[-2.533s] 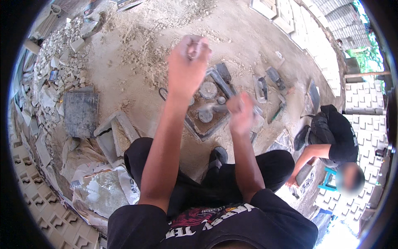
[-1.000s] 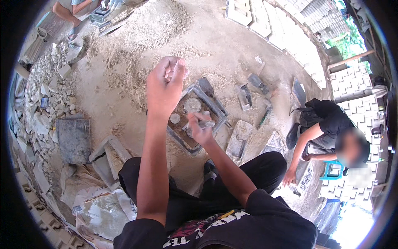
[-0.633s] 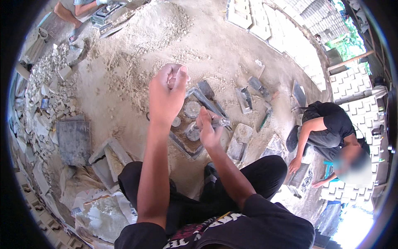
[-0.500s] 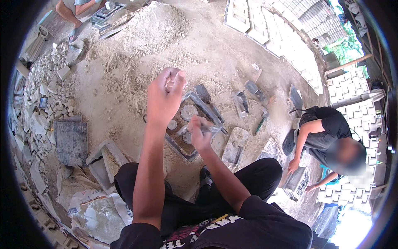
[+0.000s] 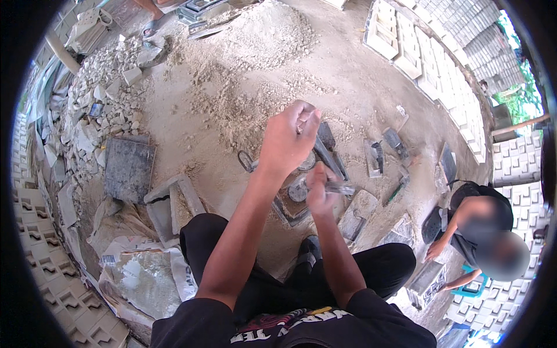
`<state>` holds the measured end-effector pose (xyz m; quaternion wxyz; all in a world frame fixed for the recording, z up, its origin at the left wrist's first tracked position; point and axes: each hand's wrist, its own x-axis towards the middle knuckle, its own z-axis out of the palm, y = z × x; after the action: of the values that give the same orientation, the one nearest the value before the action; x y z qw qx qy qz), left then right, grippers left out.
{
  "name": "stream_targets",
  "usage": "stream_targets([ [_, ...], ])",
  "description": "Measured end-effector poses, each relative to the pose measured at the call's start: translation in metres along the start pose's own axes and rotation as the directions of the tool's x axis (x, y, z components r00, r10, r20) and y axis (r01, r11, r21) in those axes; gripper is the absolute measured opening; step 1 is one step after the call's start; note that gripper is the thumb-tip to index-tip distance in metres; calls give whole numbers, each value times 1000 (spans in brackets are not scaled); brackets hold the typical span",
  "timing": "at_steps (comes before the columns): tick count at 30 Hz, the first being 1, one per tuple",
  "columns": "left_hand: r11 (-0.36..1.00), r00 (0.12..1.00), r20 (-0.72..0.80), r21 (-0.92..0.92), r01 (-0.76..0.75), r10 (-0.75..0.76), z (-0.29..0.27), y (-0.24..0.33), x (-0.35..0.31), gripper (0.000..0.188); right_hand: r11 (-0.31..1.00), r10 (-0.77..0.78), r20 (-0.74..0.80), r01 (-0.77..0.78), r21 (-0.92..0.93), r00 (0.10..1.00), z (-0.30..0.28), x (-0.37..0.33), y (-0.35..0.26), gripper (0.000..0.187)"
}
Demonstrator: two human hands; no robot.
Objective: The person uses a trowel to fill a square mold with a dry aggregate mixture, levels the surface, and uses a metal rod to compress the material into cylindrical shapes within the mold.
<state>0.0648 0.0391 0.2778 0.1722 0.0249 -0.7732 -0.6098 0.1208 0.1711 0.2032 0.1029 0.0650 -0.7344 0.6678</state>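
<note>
My left hand (image 5: 293,136) is curled into a loose fist above a metal mould frame (image 5: 292,217), its fingers dusted with pale powder. What it holds, if anything, is hidden. Lower and to the right, my right hand (image 5: 321,190) grips a short grey metal tool (image 5: 341,188), whose end sticks out to the right; motion blur hides its exact kind. Inside the frame lie round pale discs, one of them a grey disc (image 5: 297,189) just left of my right hand. My left hand and forearm cover much of the frame's left side.
A pale powder heap (image 5: 272,35) lies ahead, rubble (image 5: 104,104) to the left. By my left knee are a dark slab (image 5: 129,169) and an open sack (image 5: 145,284) of white powder. A hollow block (image 5: 357,214) and tools lie right, near a crouching co-worker (image 5: 481,214).
The view has shifted, so the scene sits farther right. My left hand has moved right, covering more of the mould frame. My right hand still grips the tool, now showing mainly on its right side.
</note>
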Motion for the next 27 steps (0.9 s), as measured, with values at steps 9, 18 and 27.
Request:
stream_targets([
  [9, 999, 999, -16, -6, 38, -38, -13, 8, 6, 25, 931, 128, 7, -123, 344, 992, -4, -1, 29, 45],
  [18, 962, 990, -88, -261, 86, -112, -18, -7, 16, 22, 983, 143, 72, -151, 106, 987, 10, -9, 26, 38],
  [27, 974, 998, -56, -228, 8, -22, -16, -2, 14, 25, 980, 186, 523, -198, -33, 832, -9, -5, 56, 32],
])
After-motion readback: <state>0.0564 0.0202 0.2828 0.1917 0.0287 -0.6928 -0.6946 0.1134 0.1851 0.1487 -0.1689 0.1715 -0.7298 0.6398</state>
